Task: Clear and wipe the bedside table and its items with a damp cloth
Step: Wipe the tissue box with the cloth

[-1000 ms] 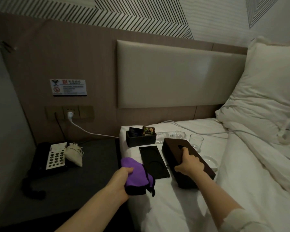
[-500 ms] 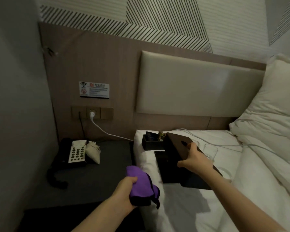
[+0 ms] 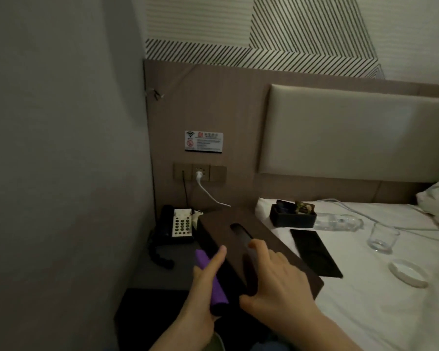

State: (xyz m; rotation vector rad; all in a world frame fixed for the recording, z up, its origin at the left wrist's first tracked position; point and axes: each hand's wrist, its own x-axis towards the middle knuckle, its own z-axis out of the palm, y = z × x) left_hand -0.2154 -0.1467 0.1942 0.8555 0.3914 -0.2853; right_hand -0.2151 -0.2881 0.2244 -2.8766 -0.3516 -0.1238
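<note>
The right hand [image 3: 276, 282] grips the near end of the dark brown tissue box [image 3: 251, 244], thumb on the near left edge and fingers curled over the top beside the oval slot, holding the box tilted above the gap between the table [image 3: 162, 269] and the bed [image 3: 365, 300]. The left hand [image 3: 203, 282] presses the purple cloth [image 3: 213, 279] against the box's left side; its grip is mixed, with the index finger stretched straight along the top edge of the box while the other fingers wrap the folded cloth from below. On the dark table, at the back corner against the wall, sits a black telephone [image 3: 173, 224] with a pale keypad, its coiled cord trailing toward the front, and a small pale pouch [image 3: 197, 215] peeks out just behind the box's far end. A white cable [image 3: 208, 193] runs from the wall socket [image 3: 200, 172] down behind the box. On the white bed sheet lie a small black tray [image 3: 293, 219] holding sachets, a flat black mat [image 3: 314, 252] just in front of it, a clear plastic bottle [image 3: 340, 222] on its side, 1 drinking glass [image 3: 383, 238] standing upright, and a round glass dish [image 3: 407, 273] nearer the camera. A small notice plate [image 3: 203, 141] is fixed to the wooden panel above the socket.
</note>
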